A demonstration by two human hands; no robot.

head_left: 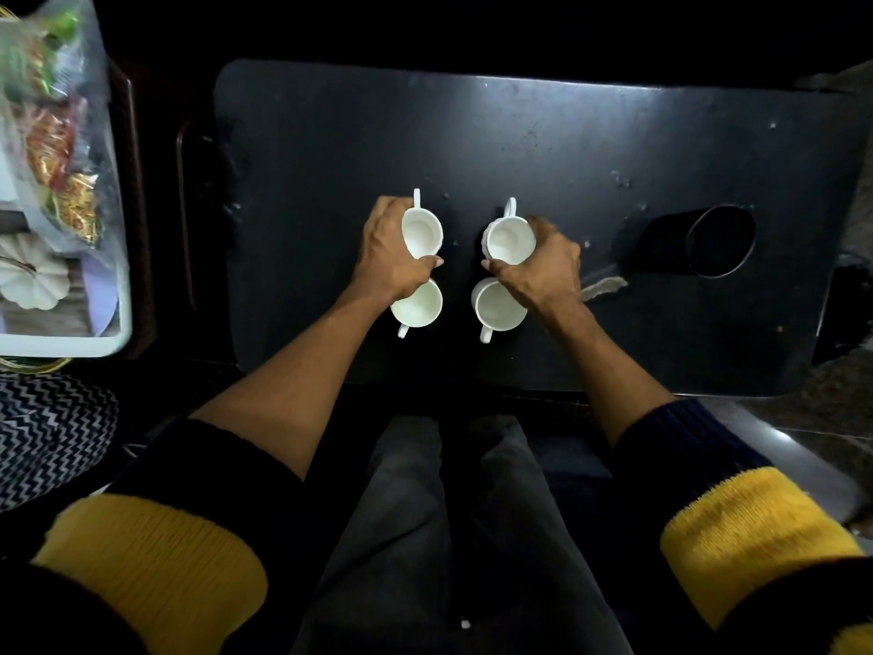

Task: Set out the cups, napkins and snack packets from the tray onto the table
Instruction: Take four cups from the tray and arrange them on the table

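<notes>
Several white cups stand in a square on the dark table (543, 148). My left hand (389, 252) wraps around the far left cup (420, 231), thumb on its near side. My right hand (543, 264) grips the far right cup (508, 238) the same way. Both far cups have handles pointing away from me. The near left cup (418, 307) and near right cup (498, 309) sit just under my wrists, handles toward me. At the far left, the white tray (118, 295) holds colourful snack packets (56, 148) in clear wrapping and a white folded napkin (26, 276).
A round hole (720, 241) is cut into the table at the right, with a pale scrape (604, 288) beside it. A zigzag-patterned cloth (47, 432) lies at the near left. My knees are under the table's near edge.
</notes>
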